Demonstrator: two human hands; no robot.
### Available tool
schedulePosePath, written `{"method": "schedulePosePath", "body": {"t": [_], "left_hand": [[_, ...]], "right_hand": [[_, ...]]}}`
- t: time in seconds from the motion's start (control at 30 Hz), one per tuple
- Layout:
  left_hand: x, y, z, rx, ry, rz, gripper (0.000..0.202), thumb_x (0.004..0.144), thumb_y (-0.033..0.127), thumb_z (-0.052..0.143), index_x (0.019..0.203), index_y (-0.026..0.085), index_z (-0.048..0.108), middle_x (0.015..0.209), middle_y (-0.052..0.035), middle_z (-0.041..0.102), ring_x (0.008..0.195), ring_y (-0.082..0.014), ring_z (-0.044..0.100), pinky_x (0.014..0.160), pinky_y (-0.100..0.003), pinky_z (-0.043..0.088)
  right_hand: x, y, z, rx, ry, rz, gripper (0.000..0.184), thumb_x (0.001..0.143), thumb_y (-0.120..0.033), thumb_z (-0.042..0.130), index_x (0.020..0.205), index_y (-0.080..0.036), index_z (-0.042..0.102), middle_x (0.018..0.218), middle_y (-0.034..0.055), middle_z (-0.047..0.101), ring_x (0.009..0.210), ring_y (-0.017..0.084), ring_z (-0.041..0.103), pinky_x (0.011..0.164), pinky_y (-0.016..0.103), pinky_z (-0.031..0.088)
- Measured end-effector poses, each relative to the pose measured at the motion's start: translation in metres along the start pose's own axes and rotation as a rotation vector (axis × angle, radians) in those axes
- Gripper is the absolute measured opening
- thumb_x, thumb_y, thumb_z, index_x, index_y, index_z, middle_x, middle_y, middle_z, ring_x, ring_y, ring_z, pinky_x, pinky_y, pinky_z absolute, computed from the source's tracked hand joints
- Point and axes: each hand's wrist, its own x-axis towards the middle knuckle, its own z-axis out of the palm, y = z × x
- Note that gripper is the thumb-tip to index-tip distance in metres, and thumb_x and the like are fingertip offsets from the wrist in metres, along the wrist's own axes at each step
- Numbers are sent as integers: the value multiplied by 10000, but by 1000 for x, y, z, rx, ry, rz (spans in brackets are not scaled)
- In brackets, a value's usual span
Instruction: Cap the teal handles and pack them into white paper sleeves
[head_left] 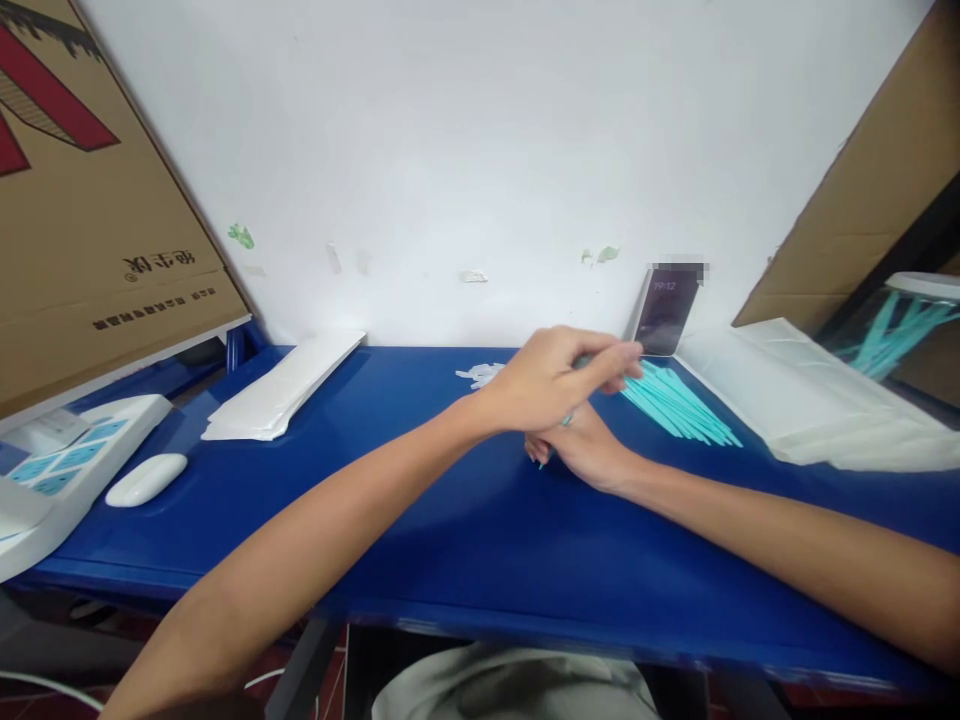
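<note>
My left hand reaches across the blue table, its fingers pinched together at the near end of a pile of teal sticks. A bit of teal shows under the fingers. My right hand lies beneath the left one, fingers curled, with a thin teal stick tip poking out at its lower left. Most of the right hand's fingers are covered by the left hand.
A dark phone leans on the white wall behind the sticks. White bags lie stacked at right and back left. A white mouse and white keypad device sit at left under a cardboard box.
</note>
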Motion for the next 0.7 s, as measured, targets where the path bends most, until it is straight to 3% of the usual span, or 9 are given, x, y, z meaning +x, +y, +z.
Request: {"method": "schedulePosePath", "body": {"t": [0.1,0.2,0.27,0.33,0.4,0.5,0.6,0.7], "left_hand": [[3,-5,9,8,6,-47,411,988,462,528,790,150,709,809,-62,724,776,-163,671,796,-301,536],[2,-7,5,-26,25,-23,377,994,451,502,888,172,733,957,-71,739,901,-185,679,861,-314,526],[-4,-12,-15,-8,86,-5,377,999,466,468,1032,203,737,1154,-76,712,1048,-215,655,945,-349,502],[-19,-25,-51,133,217,-51,432,985,527,457,1125,216,722,1240,-95,675,1123,-266,619,1011,-418,468],[-44,-44,-99,510,369,-227,441,906,550,574,1118,195,726,1268,-141,646,1233,-355,536,1109,-525,361],[-96,-75,-171,1045,451,-731,619,809,568,662,1270,155,649,1451,-240,492,1376,-533,335,1090,-716,230],[-144,-97,-215,1134,479,-1095,948,712,691,694,1459,149,475,1547,-306,353,1421,-604,218,1056,-767,176],[-171,-109,-230,1039,424,-1250,1083,688,736,677,1541,157,347,1516,-335,391,1370,-611,331,1033,-756,212]], "right_hand": [[0,6,1,23,-5,27,342,728,-311,735,506,-209,495,431,-30,501,448,133,521,496,288,438],[0,7,0,84,-36,58,353,714,-332,781,575,-216,478,418,-66,463,417,111,467,474,276,404],[-1,4,-2,146,-50,96,391,744,-398,792,644,-221,458,422,-101,402,388,81,371,435,254,330],[-3,-1,-7,169,-49,131,416,786,-458,771,688,-223,443,447,-118,349,399,64,291,423,239,242],[-8,-6,-14,127,-50,159,441,803,-488,759,684,-222,429,477,-114,326,425,62,263,436,242,196],[-16,-12,-25,0,-67,173,468,816,-508,742,636,-218,422,498,-93,336,454,76,308,463,258,248],[-22,-17,-34,-158,-85,147,458,845,-502,711,599,-211,456,526,-49,441,509,110,428,538,287,361],[-26,-20,-40,-204,-68,160,473,866,-503,683,582,-217,435,515,-50,417,494,108,398,539,292,357]]}}
